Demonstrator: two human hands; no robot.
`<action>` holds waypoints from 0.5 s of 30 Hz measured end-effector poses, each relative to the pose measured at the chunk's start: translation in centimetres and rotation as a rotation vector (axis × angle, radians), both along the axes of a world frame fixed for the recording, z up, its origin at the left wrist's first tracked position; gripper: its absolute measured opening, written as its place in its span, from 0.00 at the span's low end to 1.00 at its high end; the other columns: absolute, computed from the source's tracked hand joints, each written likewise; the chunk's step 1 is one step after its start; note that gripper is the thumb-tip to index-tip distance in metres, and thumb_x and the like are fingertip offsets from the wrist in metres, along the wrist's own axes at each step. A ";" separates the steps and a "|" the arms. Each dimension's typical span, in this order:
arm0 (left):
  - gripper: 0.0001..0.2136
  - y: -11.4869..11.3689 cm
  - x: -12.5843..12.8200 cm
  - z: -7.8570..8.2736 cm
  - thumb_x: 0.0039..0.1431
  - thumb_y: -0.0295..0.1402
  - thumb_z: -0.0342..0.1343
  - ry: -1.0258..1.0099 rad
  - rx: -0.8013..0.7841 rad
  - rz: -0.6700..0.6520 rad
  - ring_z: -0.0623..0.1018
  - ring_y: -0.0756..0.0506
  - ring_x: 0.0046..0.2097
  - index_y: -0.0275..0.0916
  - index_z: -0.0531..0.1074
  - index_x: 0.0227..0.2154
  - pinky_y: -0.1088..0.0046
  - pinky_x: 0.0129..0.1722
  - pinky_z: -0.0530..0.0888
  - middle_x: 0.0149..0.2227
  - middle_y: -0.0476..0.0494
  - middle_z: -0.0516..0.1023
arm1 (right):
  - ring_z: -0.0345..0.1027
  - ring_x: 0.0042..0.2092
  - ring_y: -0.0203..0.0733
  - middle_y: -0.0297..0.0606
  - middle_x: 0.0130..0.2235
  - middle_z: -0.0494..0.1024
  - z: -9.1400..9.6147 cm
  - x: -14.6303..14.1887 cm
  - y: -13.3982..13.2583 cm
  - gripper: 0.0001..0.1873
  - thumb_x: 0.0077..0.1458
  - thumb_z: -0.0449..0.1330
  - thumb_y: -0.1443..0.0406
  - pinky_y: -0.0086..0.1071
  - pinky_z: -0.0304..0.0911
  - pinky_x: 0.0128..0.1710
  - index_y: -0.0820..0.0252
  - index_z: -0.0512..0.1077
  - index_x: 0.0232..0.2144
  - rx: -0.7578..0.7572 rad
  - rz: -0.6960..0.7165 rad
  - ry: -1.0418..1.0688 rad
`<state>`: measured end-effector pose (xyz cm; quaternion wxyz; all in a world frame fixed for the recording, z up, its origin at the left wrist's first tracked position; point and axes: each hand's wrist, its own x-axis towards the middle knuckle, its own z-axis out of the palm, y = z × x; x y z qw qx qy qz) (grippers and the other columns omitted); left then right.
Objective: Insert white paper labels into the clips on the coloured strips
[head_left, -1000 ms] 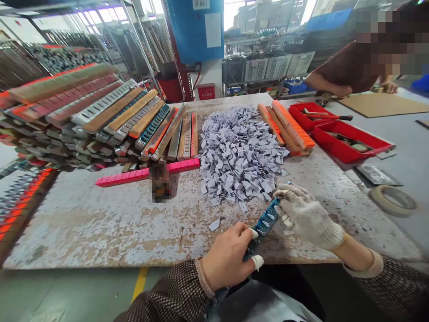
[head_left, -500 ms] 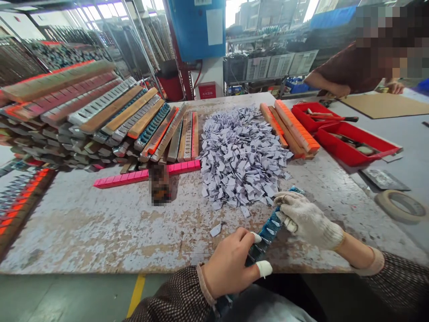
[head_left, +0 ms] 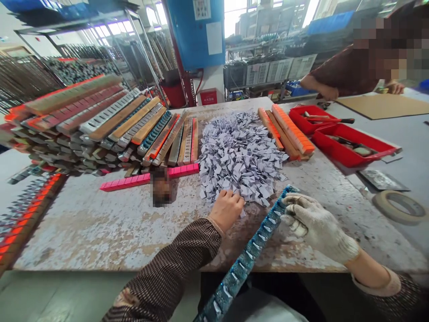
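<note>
A long blue, glittery slotted bar (head_left: 250,258) slants from my lap up over the table's near edge. Small pale pieces stick up from a row of its slots. My right hand (head_left: 317,226), in a whitish knit glove, has its fingers curled against the bar's far end. My left hand (head_left: 228,209) is at the near edge of a heap of small whitish, angular flat pieces (head_left: 241,156). Its fingers are bent down together into the heap, and their tips are hidden, so whatever they pinch cannot be made out.
Slotted bars (head_left: 110,116) are stacked high at the left; a pink bar (head_left: 125,182) lies before them. Orange bars (head_left: 293,129) lie right of the heap. Farther right are red trays (head_left: 355,150), a tape roll (head_left: 398,206) and a co-worker's arm (head_left: 321,87) near a brown board (head_left: 385,105).
My left hand has left the bar and moved up to the heap, uncovering the bar's slots. The gloved right hand stays near the bar's far end. The view has shifted slightly.
</note>
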<state>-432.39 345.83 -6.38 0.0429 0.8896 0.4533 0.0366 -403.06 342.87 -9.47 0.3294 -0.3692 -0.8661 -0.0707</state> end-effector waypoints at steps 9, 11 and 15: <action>0.08 -1.9 -0.4 -0.5 0.68 0.25 0.50 -0.348 -0.252 0.134 0.80 0.44 0.42 0.34 0.74 0.43 0.69 0.43 0.75 0.41 0.40 0.82 | 0.68 0.59 0.57 0.49 0.54 0.75 1.2 -1.7 -0.9 0.08 0.66 0.61 0.63 0.53 0.72 0.55 0.58 0.68 0.46 -0.016 -0.077 0.111; 0.08 -2.7 0.1 -0.2 0.69 0.30 0.50 -0.575 -0.431 0.115 0.80 0.46 0.40 0.34 0.73 0.43 0.73 0.40 0.75 0.39 0.42 0.82 | 0.64 0.63 0.60 0.50 0.58 0.73 1.4 -3.2 -0.7 0.14 0.65 0.62 0.61 0.60 0.66 0.61 0.58 0.69 0.50 -0.113 -0.028 0.179; 0.16 -4.8 1.2 1.1 0.63 0.44 0.61 -1.184 -0.857 0.114 0.77 0.46 0.40 0.34 0.72 0.39 0.71 0.44 0.74 0.38 0.41 0.79 | 0.71 0.56 0.54 0.44 0.52 0.77 1.7 -6.4 -0.8 0.11 0.66 0.58 0.58 0.53 0.73 0.54 0.51 0.72 0.49 -0.414 0.146 0.461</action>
